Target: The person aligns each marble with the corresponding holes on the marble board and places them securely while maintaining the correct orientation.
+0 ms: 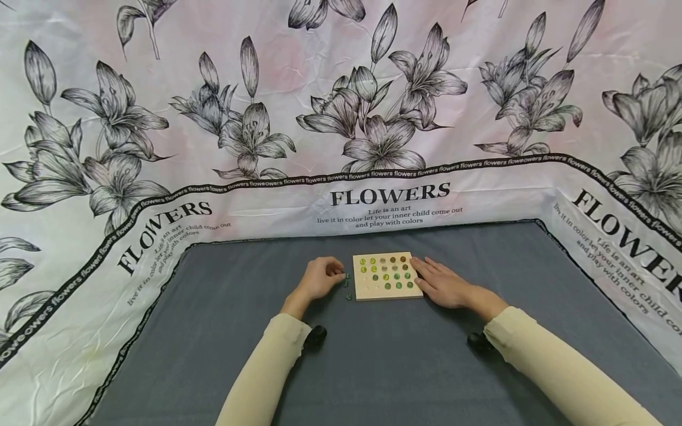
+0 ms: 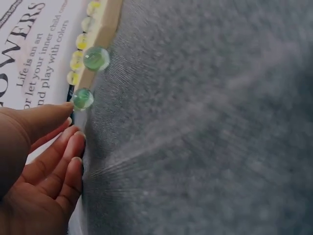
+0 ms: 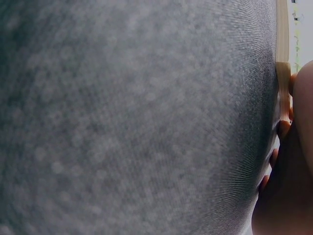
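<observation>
A light wooden board (image 1: 367, 294) lies flat, with rows of yellow, brown and green glass marbles in its hollows. Bare hollows show at its front left corner. Several loose green marbles (image 1: 349, 297) lie just left of the board. My left hand (image 1: 318, 278) is beside them, fingers loosely bent and fingertips close to the farthest ones. In the left wrist view the thumb reaches the edge of one green marble (image 2: 82, 99), and a second marble (image 2: 96, 58) lies nearer. My right hand (image 1: 444, 286) rests at the board's right edge, fingers extended and touching it.
Grey cloth (image 1: 405, 367) covers the work surface. A white and pink floral sheet (image 1: 394, 204) with printed lettering rises behind it and along both sides. Dark wrist cameras (image 1: 315, 337) sit under both cream sleeves (image 1: 266, 367).
</observation>
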The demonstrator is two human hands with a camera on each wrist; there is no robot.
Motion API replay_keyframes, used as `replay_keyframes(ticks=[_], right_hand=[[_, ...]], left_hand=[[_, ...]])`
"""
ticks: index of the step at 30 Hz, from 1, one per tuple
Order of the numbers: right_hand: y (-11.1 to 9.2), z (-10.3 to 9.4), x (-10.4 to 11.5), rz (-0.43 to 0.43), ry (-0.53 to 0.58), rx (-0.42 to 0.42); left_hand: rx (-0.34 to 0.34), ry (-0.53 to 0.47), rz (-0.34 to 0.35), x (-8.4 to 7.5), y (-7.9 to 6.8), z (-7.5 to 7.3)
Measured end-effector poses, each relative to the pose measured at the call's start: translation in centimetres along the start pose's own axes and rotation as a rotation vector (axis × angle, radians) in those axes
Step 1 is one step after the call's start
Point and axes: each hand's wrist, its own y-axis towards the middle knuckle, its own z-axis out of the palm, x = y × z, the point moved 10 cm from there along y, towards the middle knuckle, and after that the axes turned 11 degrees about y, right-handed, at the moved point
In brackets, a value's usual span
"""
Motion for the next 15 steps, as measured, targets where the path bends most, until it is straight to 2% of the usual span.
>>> replay_keyframes(ticks=[8, 15], right_hand=[[0.1, 0.3, -0.7, -0.023, 0.02, -0.016], [0.7, 1.1, -2.2, 0.034, 0.002, 0.005]], left_hand=[[0.05, -0.033, 0.009, 0.2, 0.7, 0.7], [0.074, -0.005, -0.001, 0.1, 1.3, 1.2]])
